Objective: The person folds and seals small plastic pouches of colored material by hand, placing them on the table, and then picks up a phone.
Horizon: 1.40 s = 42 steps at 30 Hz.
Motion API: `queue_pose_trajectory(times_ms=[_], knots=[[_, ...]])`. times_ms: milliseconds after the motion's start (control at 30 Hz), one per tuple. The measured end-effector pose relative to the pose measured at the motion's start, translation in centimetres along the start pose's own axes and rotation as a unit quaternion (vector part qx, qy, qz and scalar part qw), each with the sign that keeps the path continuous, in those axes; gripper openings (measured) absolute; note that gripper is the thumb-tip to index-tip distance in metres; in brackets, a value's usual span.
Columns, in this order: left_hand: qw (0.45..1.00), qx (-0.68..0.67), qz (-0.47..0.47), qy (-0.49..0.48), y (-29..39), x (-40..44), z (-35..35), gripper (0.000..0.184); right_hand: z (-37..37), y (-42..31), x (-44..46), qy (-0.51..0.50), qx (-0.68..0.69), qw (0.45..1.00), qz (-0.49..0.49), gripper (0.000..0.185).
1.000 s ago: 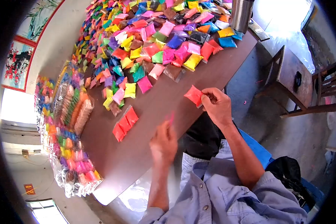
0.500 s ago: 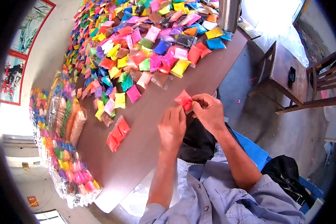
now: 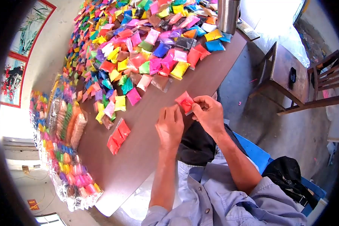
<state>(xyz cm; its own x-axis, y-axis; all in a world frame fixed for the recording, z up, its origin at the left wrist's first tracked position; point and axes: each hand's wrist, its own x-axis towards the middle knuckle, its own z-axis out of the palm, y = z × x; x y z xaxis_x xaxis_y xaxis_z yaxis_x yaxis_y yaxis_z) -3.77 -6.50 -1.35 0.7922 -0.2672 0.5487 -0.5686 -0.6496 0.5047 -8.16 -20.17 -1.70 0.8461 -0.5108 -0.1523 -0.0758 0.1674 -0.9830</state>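
A small red packet (image 3: 184, 101) in clear plastic is held up over the near edge of the brown table. My right hand (image 3: 209, 115) pinches its right side between thumb and fingers. My left hand (image 3: 169, 126) is closed, with its fingertips at the packet's lower left edge; the exact grip there is partly hidden behind the fingers. Left of my hands, a joined strip of red packets (image 3: 118, 137) lies flat on the table.
A big heap of colourful packets (image 3: 139, 49) covers the far table (image 3: 148, 116). Clear bags of packets (image 3: 69, 150) line the left edge. A steel flask (image 3: 228, 17) stands at the far right corner. Right of the table are a wooden stool (image 3: 290, 73) and a chair (image 3: 329, 79).
My left hand has shifted slightly left, its fingertips drawing back a little from the packet. My right hand keeps its pinch on the packet. The view has tilted slightly.
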Motion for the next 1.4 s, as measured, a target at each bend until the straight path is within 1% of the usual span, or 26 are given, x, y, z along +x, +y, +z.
queue_pose_trajectory(times_ms=[100, 167, 333, 400, 433, 500, 533, 567, 633, 767, 867, 933, 967, 1033, 1067, 1133, 1167, 1233, 1267, 1300, 1367, 1400], knots=[[1.000, 0.010, 0.023, 0.006, 0.1, 0.1, 0.2, 0.010, -0.1, 0.2, -0.1, 0.013, 0.014, 1.000, 0.003, 0.013], [1.000, 0.011, 0.026, 0.004, 0.1, 0.3, 0.3, 0.010, -0.2, 0.6, -0.1, 0.019, 0.024, 1.000, 0.005, 0.013], [1.000, 0.005, 0.023, -0.001, 0.5, 0.5, 0.2, 0.012, -0.9, 0.9, 0.0, 0.073, 0.045, 0.996, 0.000, 0.012], [0.997, -0.011, 0.068, -0.024, 1.1, 0.5, 0.1, 0.013, -1.3, 1.1, 0.1, 0.073, 0.045, 0.996, -0.004, 0.013], [0.997, -0.013, 0.067, -0.023, 1.3, 0.6, 0.3, 0.013, -1.4, 1.2, 0.1, 0.072, 0.046, 0.996, -0.008, 0.014], [0.994, -0.014, 0.105, -0.039, 1.6, 0.7, 0.7, 0.015, -1.4, 1.2, 0.1, 0.076, 0.042, 0.996, -0.002, 0.014], [0.992, -0.014, 0.106, -0.060, 1.4, 0.6, 0.9, 0.017, -1.5, 1.2, 0.1, 0.080, 0.040, 0.996, 0.004, 0.014], [0.992, -0.016, 0.106, -0.060, 1.3, 0.8, 0.9, 0.017, -1.6, 1.0, 0.2, 0.081, 0.039, 0.996, 0.003, 0.014], [0.988, 0.033, 0.133, -0.067, 1.0, 1.4, 0.9, 0.016, -1.8, 0.6, 0.1, 0.075, 0.041, 0.996, 0.029, 0.016], [0.986, 0.051, 0.142, -0.074, 0.7, 2.3, 1.1, 0.014, -1.7, 0.1, 0.2, 0.079, 0.068, 0.993, 0.052, 0.017], [0.989, 0.040, 0.136, -0.053, -0.3, 2.5, 1.2, 0.012, -2.0, 0.2, 0.3, 0.066, 0.082, 0.993, 0.052, 0.016], [0.991, 0.079, 0.102, -0.033, -1.3, 2.5, 1.4, 0.012, -2.4, 0.5, 0.4, 0.076, 0.111, 0.989, 0.066, 0.015], [0.991, 0.079, 0.102, -0.032, -1.4, 2.4, 1.4, 0.012, -2.6, 0.4, 0.4, 0.076, 0.111, 0.989, 0.065, 0.015], [0.998, 0.004, 0.043, -0.034, -0.6, 2.5, 0.9, 0.011, -2.8, -0.1, 0.3, 0.091, 0.128, 0.985, 0.073, 0.014], [0.998, 0.004, 0.043, -0.034, 0.2, 2.4, 0.7, 0.011, -2.8, 0.0, 0.3, 0.091, 0.128, 0.985, 0.073, 0.014], [0.994, -0.058, 0.071, -0.060, 2.0, 2.1, 0.7, 0.009, -2.5, 0.0, 0.3, 0.096, 0.139, 0.983, 0.077, 0.014], [0.994, -0.058, 0.071, -0.059, 2.1, 2.0, 1.0, 0.009, -2.6, 0.2, 0.3, 0.096, 0.139, 0.983, 0.077, 0.014], [0.993, -0.100, 0.040, -0.056, 1.9, 1.7, 1.9, 0.007, -2.7, 0.6, 0.4, 0.087, 0.121, 0.987, 0.068, 0.014], [0.995, -0.090, -0.006, -0.041, 1.7, 1.7, 2.2, 0.005, -2.8, 0.6, 0.4, 0.088, 0.121, 0.987, 0.067, 0.014], [0.995, -0.090, -0.006, -0.041, 1.0, 2.0, 2.4, 0.005, -2.8, 0.7, 0.3, 0.084, 0.121, 0.987, 0.065, 0.013], [0.998, -0.037, -0.019, -0.055, -0.7, 2.8, 2.2, 0.004, -2.9, 0.7, 0.2, 0.081, 0.122, 0.987, 0.062, 0.013], [0.996, -0.054, -0.037, -0.068, -0.6, 3.1, 1.9, 0.004, -3.0, 0.7, 0.1, 0.083, 0.110, 0.988, 0.064, 0.013]])
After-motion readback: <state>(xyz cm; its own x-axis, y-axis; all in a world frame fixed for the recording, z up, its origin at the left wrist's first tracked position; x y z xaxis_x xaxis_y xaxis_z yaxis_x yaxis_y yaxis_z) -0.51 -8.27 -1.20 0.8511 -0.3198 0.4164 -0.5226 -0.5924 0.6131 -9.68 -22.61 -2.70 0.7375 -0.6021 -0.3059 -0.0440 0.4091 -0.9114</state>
